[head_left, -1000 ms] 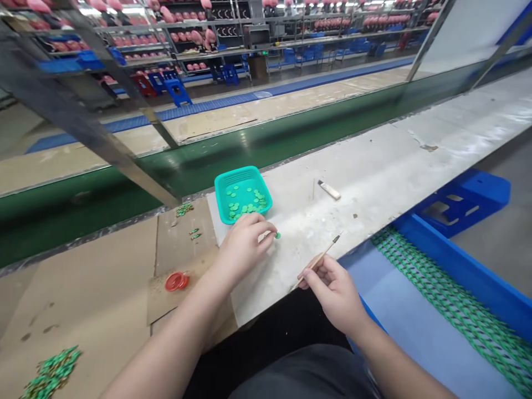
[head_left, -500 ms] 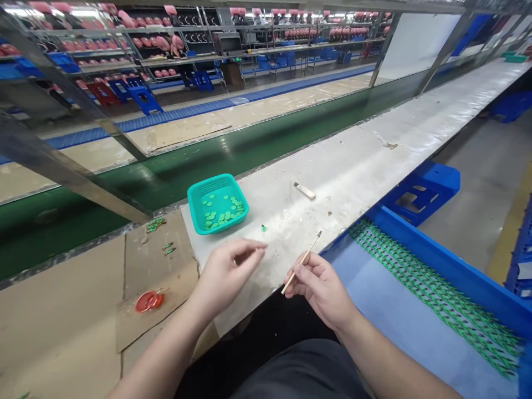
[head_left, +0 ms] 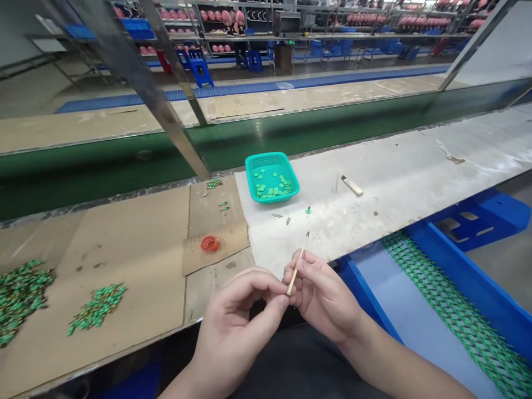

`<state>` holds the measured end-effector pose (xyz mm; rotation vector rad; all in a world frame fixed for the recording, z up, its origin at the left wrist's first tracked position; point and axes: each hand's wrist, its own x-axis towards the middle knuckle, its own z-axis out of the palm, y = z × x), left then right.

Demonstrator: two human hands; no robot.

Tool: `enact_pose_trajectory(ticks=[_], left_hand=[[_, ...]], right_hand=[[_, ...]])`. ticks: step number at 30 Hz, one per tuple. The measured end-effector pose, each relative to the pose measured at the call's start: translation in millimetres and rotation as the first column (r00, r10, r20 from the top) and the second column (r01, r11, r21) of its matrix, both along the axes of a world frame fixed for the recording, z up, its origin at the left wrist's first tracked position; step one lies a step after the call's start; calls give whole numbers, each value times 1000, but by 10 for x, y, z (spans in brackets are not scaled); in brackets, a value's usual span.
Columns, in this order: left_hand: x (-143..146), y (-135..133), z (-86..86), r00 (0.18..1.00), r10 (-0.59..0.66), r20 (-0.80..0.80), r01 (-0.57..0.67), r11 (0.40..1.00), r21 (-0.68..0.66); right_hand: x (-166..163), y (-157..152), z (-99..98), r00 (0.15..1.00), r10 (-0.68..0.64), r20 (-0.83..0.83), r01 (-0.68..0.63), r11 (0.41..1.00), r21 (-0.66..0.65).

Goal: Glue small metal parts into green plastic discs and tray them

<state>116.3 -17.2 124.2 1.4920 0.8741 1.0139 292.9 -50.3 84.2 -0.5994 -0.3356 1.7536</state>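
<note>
My right hand (head_left: 322, 288) grips a thin pale wooden stick (head_left: 296, 270) between thumb and fingers. The stick leans upward, and a small dark piece is at its top end. Thumb and forefinger of my left hand (head_left: 249, 316) are pinched at the stick's lower end, against the right fingertips. Beyond the hands, a small green disc (head_left: 308, 211) with a dark upright bit stands on the white table surface (head_left: 274, 244). Farther back is a turquoise basket (head_left: 272, 199) holding several flat green discs (head_left: 270, 192).
A red dish (head_left: 209, 244) sits on cardboard at left, with piles of small green-and-brown pieces (head_left: 96, 307) farther left. A flat brush (head_left: 352, 185) lies on the white surface. At right, a blue tray (head_left: 477, 277) holds rows of green pieces (head_left: 440, 299). A metal post (head_left: 166, 111) slants at left.
My left hand has come over to the stick's lower end, meeting the right hand. The view has swung left, bringing the green-and-brown piles into sight.
</note>
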Motion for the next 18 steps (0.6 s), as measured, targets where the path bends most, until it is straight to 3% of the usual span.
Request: enact_pose_trajectory(ticks=[12,18], left_hand=[[-380,-76,-71,998,56,19,-57,998,36],[-546,-99,-95,996,84,8,-85,989,122]], right_hand=[[-390,-9,30,999,43,-24,-44,999,-19],[-483,18,85,995,72,64,-70,997,-39]])
